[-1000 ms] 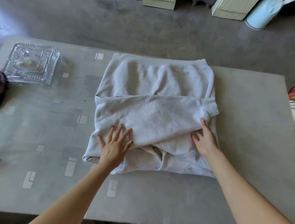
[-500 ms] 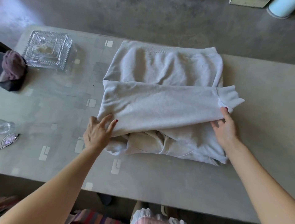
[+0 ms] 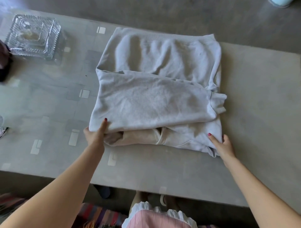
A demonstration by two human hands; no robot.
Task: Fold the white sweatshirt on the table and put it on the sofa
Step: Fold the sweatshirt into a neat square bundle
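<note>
The white sweatshirt (image 3: pixel 156 91) lies partly folded on the grey table (image 3: pixel 260 100), a sleeve laid across its middle with the cuff at the right. My left hand (image 3: pixel 96 135) grips the sweatshirt's near left corner, thumb on top and fingers tucked under the cloth. My right hand (image 3: pixel 222 144) holds the near right corner, thumb on top and fingers curled around the edge. The sofa is not in view.
A clear cut-glass dish (image 3: pixel 34 36) stands at the table's far left, next to a dark cloth (image 3: pixel 4 65) at the frame edge. The near table edge runs just in front of my body. A light blue object (image 3: pixel 280 2) sits on the floor beyond.
My left hand slid from flat on the cloth to gripping the near left corner. My right hand came down from the sleeve cuff to the near right corner.
</note>
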